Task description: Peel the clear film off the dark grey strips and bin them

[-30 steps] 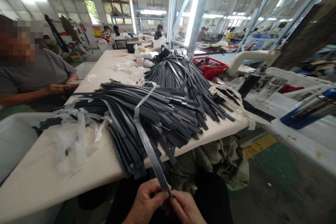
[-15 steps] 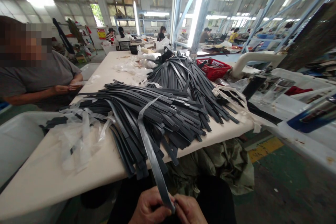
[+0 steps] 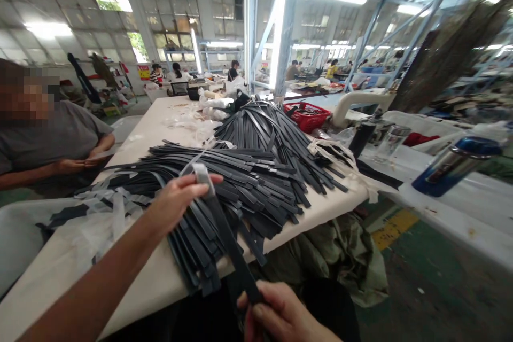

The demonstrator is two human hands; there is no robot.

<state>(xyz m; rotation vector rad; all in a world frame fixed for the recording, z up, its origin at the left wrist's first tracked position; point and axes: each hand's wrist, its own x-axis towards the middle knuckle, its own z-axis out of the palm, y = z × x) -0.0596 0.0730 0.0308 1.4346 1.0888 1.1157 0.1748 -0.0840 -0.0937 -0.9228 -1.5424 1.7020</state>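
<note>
A long dark strip (image 3: pixel 227 232) stretches from the table edge down toward my lap. Around its lower end the fingers of my right hand (image 3: pixel 278 307) are closed. My left hand (image 3: pixel 180 195), reaching over the table, pinches a pale translucent backing film (image 3: pixel 202 173) at the strip's upper part, where the bare dark face shows below it. Beneath and behind lies a heap of similar dark strips (image 3: pixel 256 168), fanned across the table. A second bundle of dark strips (image 3: pixel 256 123) lies farther back.
Loose peeled film (image 3: pixel 118 211) lies on the cream tabletop (image 3: pixel 136 299) at left, beside a white bin (image 3: pixel 16 224). Another person (image 3: pixel 52 139) sits at the far left. At right are a red basket (image 3: pixel 310 116), a blue flask (image 3: pixel 455 165) and a clear bottle (image 3: pixel 390 144).
My left hand has moved from my lap up and forward over the strips, drawing the film back along the strip. My right hand stays low, holding the strip's near end.
</note>
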